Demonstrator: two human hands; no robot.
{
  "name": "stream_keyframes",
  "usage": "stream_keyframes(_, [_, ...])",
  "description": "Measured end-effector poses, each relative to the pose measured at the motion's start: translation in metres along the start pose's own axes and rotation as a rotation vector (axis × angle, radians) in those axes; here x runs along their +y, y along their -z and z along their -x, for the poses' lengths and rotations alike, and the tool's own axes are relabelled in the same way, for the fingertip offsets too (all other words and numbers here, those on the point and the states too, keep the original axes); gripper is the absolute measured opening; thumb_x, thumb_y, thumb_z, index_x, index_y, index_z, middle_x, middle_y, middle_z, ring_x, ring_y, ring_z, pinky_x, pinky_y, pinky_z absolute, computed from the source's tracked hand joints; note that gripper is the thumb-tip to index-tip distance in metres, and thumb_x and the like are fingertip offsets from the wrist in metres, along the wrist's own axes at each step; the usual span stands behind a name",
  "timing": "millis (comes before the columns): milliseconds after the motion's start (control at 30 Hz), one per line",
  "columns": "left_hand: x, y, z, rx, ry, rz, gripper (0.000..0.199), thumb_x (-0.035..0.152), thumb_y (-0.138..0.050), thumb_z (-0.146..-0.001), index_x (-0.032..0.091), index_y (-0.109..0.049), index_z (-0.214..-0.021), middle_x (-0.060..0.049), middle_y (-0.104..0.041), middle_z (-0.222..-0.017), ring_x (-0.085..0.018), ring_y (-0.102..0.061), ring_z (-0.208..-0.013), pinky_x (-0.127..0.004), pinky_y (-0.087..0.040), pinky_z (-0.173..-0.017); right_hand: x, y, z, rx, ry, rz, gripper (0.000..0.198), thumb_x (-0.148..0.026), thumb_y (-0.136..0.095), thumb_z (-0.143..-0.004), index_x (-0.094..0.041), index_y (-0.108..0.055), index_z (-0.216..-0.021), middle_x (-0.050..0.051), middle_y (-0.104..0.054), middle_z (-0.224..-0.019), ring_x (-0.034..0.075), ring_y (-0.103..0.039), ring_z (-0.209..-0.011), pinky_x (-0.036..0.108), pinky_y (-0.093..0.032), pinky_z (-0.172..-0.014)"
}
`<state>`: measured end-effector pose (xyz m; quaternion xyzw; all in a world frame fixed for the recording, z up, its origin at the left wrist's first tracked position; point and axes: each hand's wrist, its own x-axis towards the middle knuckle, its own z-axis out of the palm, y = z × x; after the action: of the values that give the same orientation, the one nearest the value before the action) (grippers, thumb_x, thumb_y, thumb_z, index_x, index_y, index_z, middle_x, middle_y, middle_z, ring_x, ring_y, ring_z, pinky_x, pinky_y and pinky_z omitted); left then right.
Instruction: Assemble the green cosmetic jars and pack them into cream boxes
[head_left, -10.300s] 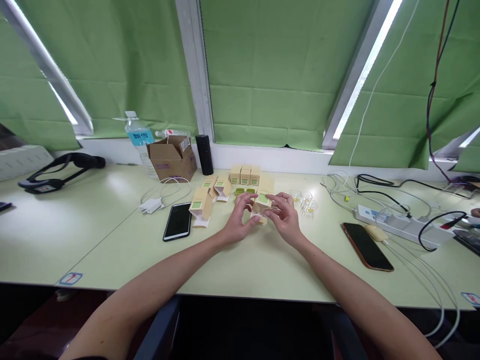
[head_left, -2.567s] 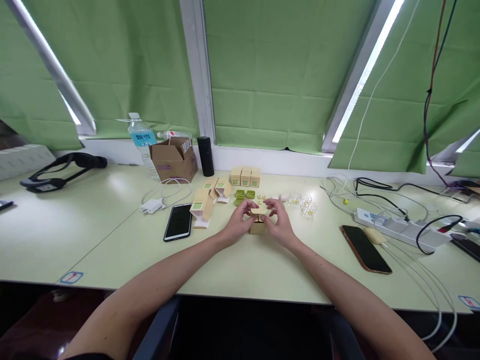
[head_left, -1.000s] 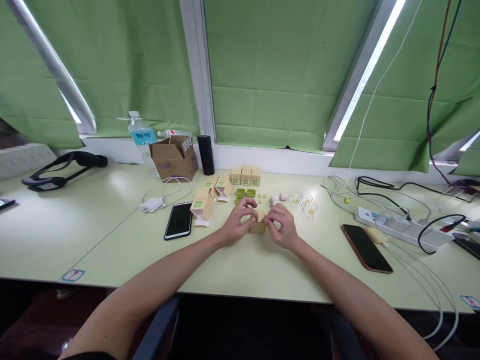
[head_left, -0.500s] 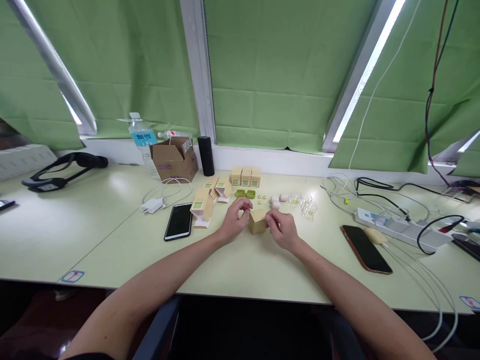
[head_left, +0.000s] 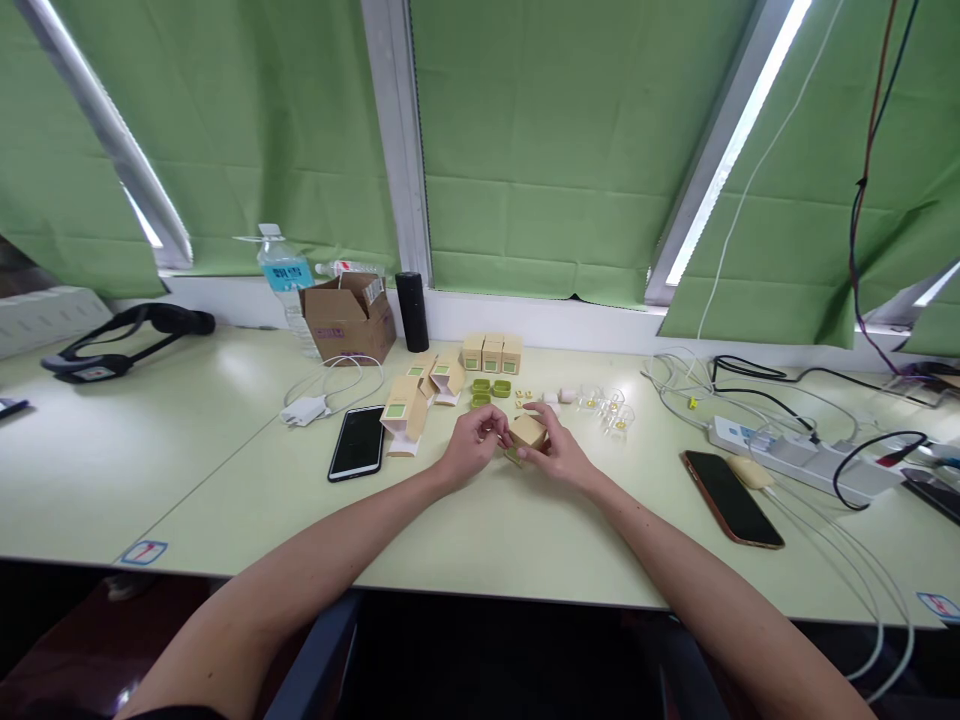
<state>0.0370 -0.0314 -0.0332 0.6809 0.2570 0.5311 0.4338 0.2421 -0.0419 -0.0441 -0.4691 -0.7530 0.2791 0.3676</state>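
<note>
A small tan cardboard box (head_left: 527, 431) is tipped between my hands, just above the table or touching it. My right hand (head_left: 559, 450) grips it from the right, fingers over the far side and thumb at the near side. My left hand (head_left: 474, 445) is closed, its fingertips pinching at the box's left edge. Green shows beneath the box near its front. Beyond my hands lie several green square trays (head_left: 491, 387), tiny yellow pieces (head_left: 523, 394), pale pink cylinders (head_left: 568, 395) and clear cups (head_left: 615, 410) with yellow inside.
Closed tan boxes (head_left: 492, 353) stand in a row; opened ones (head_left: 405, 410) lie left, next to a phone (head_left: 357, 442). Behind are a carton (head_left: 349, 318), a bottle (head_left: 285, 275) and a black cylinder (head_left: 412, 312). Another phone (head_left: 731, 497), cables and a power strip (head_left: 810, 458) lie right.
The box has been tilted and turned, and my right hand now wraps around it. My left hand has shifted slightly right. Another green tray shows near my left fingers.
</note>
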Motion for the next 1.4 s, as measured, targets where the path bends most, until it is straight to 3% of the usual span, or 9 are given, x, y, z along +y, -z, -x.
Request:
stream_keyframes(167, [-0.005, 0.003, -0.004, 0.093, 0.033, 0.033, 0.007, 0.012, -0.054, -0.077, 0.019, -0.054, -0.077, 0.002, -0.059, -0.074, -0.011, -0.066, -0.062, -0.026, -0.054, -0.062, 0.001, -0.002, -0.002, 0.052, 0.022, -0.076, 0.08, -0.029, -0.074, -0.077, -0.031, -0.034, -0.147, 0.013, -0.047, -0.141, 0.031, -0.053, -0.128, 0.044, -0.058, -0.088])
stream_keyframes(367, [-0.01, 0.006, -0.01, 0.231, 0.068, -0.008, 0.008, 0.011, -0.053, -0.074, 0.018, -0.056, -0.076, 0.002, -0.06, -0.074, -0.008, -0.059, -0.054, -0.021, -0.043, -0.051, 0.006, -0.001, -0.006, 0.102, 0.02, -0.137, 0.07, -0.022, -0.063, -0.078, -0.029, -0.035, -0.142, 0.012, -0.046, -0.132, 0.028, -0.051, -0.128, 0.044, -0.058, -0.09])
stream_keyframes(600, [-0.014, 0.006, -0.012, 0.262, 0.115, -0.059, 0.012, 0.009, -0.049, -0.07, 0.019, -0.055, -0.076, 0.003, -0.06, -0.074, -0.008, -0.059, -0.054, -0.02, -0.043, -0.051, 0.005, -0.002, -0.006, 0.06, -0.002, -0.124, 0.076, -0.016, -0.064, -0.072, -0.028, -0.036, -0.143, 0.013, -0.046, -0.148, 0.029, -0.049, -0.131, 0.042, -0.056, -0.088])
stream_keyframes(700, [-0.014, 0.006, -0.011, 0.254, 0.126, -0.071, 0.014, 0.009, -0.049, -0.069, 0.019, -0.055, -0.076, 0.003, -0.06, -0.074, -0.008, -0.059, -0.055, -0.02, -0.042, -0.051, 0.006, -0.001, -0.007, 0.055, 0.018, -0.095, 0.071, -0.015, -0.061, -0.073, -0.027, -0.041, -0.14, 0.013, -0.046, -0.153, 0.027, -0.053, -0.127, 0.039, -0.055, -0.085])
stream_keyframes(867, [-0.015, 0.005, -0.009, 0.246, 0.136, -0.1, 0.014, 0.009, -0.049, -0.068, 0.019, -0.055, -0.077, 0.003, -0.06, -0.074, -0.008, -0.059, -0.055, -0.02, -0.042, -0.052, 0.009, 0.0, -0.011, 0.06, -0.031, -0.073, 0.071, -0.018, -0.063, -0.073, -0.028, -0.044, -0.141, 0.01, -0.062, -0.136, 0.025, -0.06, -0.113, 0.036, -0.054, -0.079])
stream_keyframes(1067, [-0.016, 0.006, -0.009, 0.254, 0.147, -0.129, 0.015, 0.01, -0.05, -0.068, 0.02, -0.054, -0.078, 0.003, -0.061, -0.075, -0.009, -0.059, -0.054, -0.021, -0.043, -0.052, 0.005, 0.008, -0.02, 0.005, -0.114, -0.058, 0.055, -0.018, -0.075, -0.069, -0.024, -0.061, -0.122, 0.005, -0.069, -0.118, 0.016, -0.064, -0.084, 0.033, -0.055, -0.076])
stream_keyframes(1200, [-0.016, 0.006, -0.009, 0.252, 0.155, -0.132, 0.016, 0.01, -0.049, -0.068, 0.02, -0.054, -0.079, 0.003, -0.063, -0.077, -0.009, -0.059, -0.055, -0.022, -0.043, -0.053, 0.0, 0.02, -0.033, -0.027, -0.125, 0.037, 0.053, -0.017, -0.085, -0.065, -0.023, -0.066, -0.114, 0.004, -0.07, -0.109, 0.015, -0.066, -0.077, 0.03, -0.056, -0.07])
stream_keyframes(1267, [-0.017, 0.006, -0.008, 0.249, 0.155, -0.134, 0.017, 0.01, -0.049, -0.068, 0.02, -0.054, -0.08, 0.003, -0.063, -0.077, -0.009, -0.059, -0.055, -0.022, -0.042, -0.053, -0.001, 0.029, -0.048, 0.005, -0.122, 0.1, 0.052, -0.02, -0.088, -0.065, -0.022, -0.069, -0.113, 0.005, -0.067, -0.111, 0.015, -0.067, -0.077, 0.029, -0.056, -0.07])
stream_keyframes(1400, [-0.018, 0.006, -0.007, 0.243, 0.152, -0.147, 0.017, 0.009, -0.047, -0.069, 0.02, -0.054, -0.08, 0.003, -0.062, -0.078, -0.009, -0.058, -0.055, -0.022, -0.041, -0.052, 0.003, 0.059, -0.096, 0.214, -0.181, 0.287, 0.06, -0.029, -0.09, -0.069, -0.023, -0.068, -0.125, 0.007, -0.064, -0.112, 0.016, -0.068, -0.079, 0.031, -0.057, -0.076])
